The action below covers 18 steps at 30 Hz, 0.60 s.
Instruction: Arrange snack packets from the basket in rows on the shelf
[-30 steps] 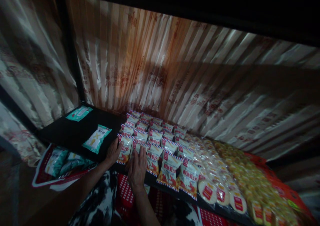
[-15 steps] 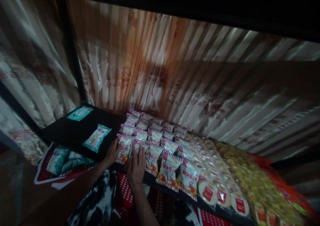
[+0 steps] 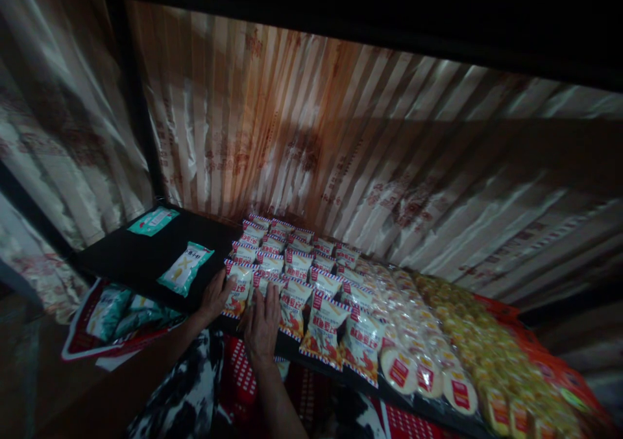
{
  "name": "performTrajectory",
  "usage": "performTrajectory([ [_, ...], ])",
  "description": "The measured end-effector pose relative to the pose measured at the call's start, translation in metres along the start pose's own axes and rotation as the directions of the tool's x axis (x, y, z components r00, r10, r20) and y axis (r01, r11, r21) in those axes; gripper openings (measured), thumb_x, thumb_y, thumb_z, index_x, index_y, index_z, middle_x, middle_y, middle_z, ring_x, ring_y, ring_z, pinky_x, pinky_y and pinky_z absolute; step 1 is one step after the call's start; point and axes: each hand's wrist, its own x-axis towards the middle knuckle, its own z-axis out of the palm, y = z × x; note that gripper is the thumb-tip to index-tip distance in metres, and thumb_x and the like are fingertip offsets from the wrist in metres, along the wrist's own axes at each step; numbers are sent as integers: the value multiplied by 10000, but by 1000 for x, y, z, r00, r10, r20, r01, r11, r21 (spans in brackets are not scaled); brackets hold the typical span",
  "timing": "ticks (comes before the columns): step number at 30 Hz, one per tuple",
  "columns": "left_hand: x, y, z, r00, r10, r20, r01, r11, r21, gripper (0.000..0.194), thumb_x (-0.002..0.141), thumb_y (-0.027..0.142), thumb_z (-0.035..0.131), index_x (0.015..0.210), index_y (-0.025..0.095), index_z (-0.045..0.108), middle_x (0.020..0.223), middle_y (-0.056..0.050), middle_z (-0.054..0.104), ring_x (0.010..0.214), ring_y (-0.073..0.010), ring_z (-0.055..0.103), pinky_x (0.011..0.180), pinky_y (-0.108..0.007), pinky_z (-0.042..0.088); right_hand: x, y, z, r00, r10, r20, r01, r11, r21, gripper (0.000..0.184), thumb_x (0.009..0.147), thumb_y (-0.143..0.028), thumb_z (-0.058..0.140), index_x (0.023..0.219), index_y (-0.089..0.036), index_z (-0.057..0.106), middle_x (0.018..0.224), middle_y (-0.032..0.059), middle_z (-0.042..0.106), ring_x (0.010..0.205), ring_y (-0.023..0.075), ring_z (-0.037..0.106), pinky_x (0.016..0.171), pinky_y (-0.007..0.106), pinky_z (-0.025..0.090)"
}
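Rows of snack bags (image 3: 323, 329) with red-and-blue striped top edges stand on a black shelf. My left hand (image 3: 214, 296) rests against the left side of the front-left snack bag (image 3: 238, 288), its fingers extended and partly hidden behind the bag. On the snack bag beside it (image 3: 265, 280), my right hand (image 3: 261, 325) lies with its fingers stretched out over the front. Neither hand is wrapped around a bag. To the left, a green-and-white packet (image 3: 185, 268) lies flat on the shelf, with another green packet (image 3: 153, 221) behind it.
Clear-wrapped round white crackers (image 3: 428, 375) fill the shelf to the right, then yellow-wrapped pieces (image 3: 487, 335) and orange-red packs (image 3: 549, 361). A red-edged bag of green packets (image 3: 104, 316) sits low on the left. Striped curtain (image 3: 389, 147) hangs behind; red baskets (image 3: 243, 367) are below.
The view has shifted slightly, so the shelf appears a little further left. Both hands stay at the same front snack bags, with no clear movement of the bags.
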Motion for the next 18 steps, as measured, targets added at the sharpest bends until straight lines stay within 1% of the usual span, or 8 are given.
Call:
performTrajectory([
  [2,0,-1,-2,1000,-5,10,5,1000,-30,535,803,483,423,1219,159,511,1316,-118,527,1260,-248,441,1061,-389,313,0,1,1,1000,9,12,-9,1000,0,393,901,-173,392,1288,-131,448,1458,182,286,1388,313,131,986,537,358],
  [5,2,0,-6,999,-37,-1,36,986,-162,546,821,501,414,1248,173,505,1321,-95,529,1261,-239,442,1055,-376,325,-1,1,2,999,23,29,-24,1000,5,406,907,-192,386,1309,-153,434,1472,159,270,1389,307,131,990,533,353],
  [8,9,7,-11,999,-42,-9,37,955,-293,535,850,500,391,1255,172,512,1308,-86,543,1248,-228,458,1061,-361,324,-1,1,4,999,31,29,-31,999,8,403,912,-197,376,1308,-158,441,1478,146,265,1390,304,132,994,529,349],
  [10,15,14,-12,999,-54,-3,49,920,-389,551,862,507,372,1277,166,496,1325,-86,527,1248,-220,458,1059,-349,331,0,1,4,999,27,18,-27,1000,4,403,913,-200,373,1308,-158,441,1473,148,274,1388,306,140,986,530,356],
  [12,20,21,-12,995,-95,9,87,865,-494,572,853,524,386,1283,162,493,1337,-90,516,1247,-228,460,1045,-351,352,0,1,3,1000,16,4,-16,1000,-3,401,913,-204,376,1306,-158,442,1465,152,289,1385,308,153,976,530,367],
  [14,24,28,-12,993,-110,38,112,813,-572,586,830,553,414,1254,165,525,1305,-91,547,1218,-242,490,1017,-361,384,1,0,3,1000,4,-13,-4,1000,-6,398,910,-205,384,1299,-155,448,1458,156,303,1383,308,164,978,530,370],
  [16,26,34,-11,993,-71,90,112,777,-620,599,804,588,437,1214,169,563,1245,-87,596,1172,-252,531,989,-373,413,1,0,3,1000,2,-24,-2,1000,-4,393,909,-201,388,1293,-156,455,1455,157,311,1381,305,171,989,532,364],
  [18,25,38,-10,991,-76,107,126,779,-615,612,782,621,445,1172,175,599,1174,-79,643,1118,-255,571,956,-379,442,1,0,3,1000,12,-22,-12,1000,-1,392,910,-206,387,1293,-162,456,1452,155,320,1380,304,177,995,536,359],
])
